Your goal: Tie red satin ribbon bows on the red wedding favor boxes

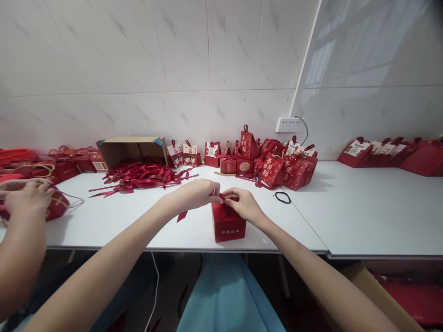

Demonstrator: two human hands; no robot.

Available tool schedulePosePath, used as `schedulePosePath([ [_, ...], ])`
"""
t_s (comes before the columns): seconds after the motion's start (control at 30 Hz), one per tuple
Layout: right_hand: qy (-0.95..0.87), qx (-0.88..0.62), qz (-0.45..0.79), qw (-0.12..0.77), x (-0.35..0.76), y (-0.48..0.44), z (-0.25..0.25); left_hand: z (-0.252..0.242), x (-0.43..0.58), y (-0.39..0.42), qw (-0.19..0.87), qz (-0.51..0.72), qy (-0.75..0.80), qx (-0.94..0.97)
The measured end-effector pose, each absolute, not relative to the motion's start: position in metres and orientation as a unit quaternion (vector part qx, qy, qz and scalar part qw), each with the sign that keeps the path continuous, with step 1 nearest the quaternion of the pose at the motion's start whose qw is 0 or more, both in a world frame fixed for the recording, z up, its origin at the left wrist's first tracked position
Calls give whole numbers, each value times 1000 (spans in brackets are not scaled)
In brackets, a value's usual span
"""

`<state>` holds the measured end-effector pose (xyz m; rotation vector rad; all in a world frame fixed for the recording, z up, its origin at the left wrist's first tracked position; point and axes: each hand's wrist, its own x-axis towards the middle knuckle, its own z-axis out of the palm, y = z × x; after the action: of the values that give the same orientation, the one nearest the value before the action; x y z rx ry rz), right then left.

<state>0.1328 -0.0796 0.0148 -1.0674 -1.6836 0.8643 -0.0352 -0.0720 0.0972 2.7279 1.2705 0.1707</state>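
Note:
A red gift box [229, 227] with gold characters on its front stands upright near the table's front edge. Above its top, my left hand [202, 190] pinches a red ribbon [182, 216], whose loose end hangs out to the left of the box. My right hand [242, 203] is closed at the top of the box, its thumb and fingertips on the same ribbon close to my left fingertips. The exact shape of the ribbon between the fingers is partly hidden by them.
An open cardboard box [133, 150] spills a pile of red ribbons [141, 175] at the back left. Several finished-looking red boxes [272, 169] line the wall. A black bracelet [283, 198] lies to the right. Another person's hand [29, 196] works at far left.

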Motion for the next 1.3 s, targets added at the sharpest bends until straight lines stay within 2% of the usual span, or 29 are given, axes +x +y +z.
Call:
schedulePosePath([
  [0.2, -709, -441, 331, 440, 135, -80, 13, 108, -42, -74, 129, -26, 383, 914],
  [0.37, -712, -439, 328, 439, 138, -80, 11, 105, -41, -63, 105, 73, 328, 936],
  [0.47, -725, -435, 317, 430, 138, -81, 12, 101, -34, -59, 104, 92, 307, 942],
  [0.73, -639, -436, 411, 483, 137, -82, 5, 60, -26, -42, 207, 240, 388, 866],
  [0.93, -622, -449, 356, 535, 140, -79, 1, 32, -33, -46, 223, 262, 394, 852],
  [1.13, -657, -474, 285, 513, 141, -77, 3, 27, -29, -60, 159, 291, 357, 873],
  [1.3, -661, -477, 282, 507, 143, -78, 6, 23, -19, -67, 227, 300, 361, 853],
])
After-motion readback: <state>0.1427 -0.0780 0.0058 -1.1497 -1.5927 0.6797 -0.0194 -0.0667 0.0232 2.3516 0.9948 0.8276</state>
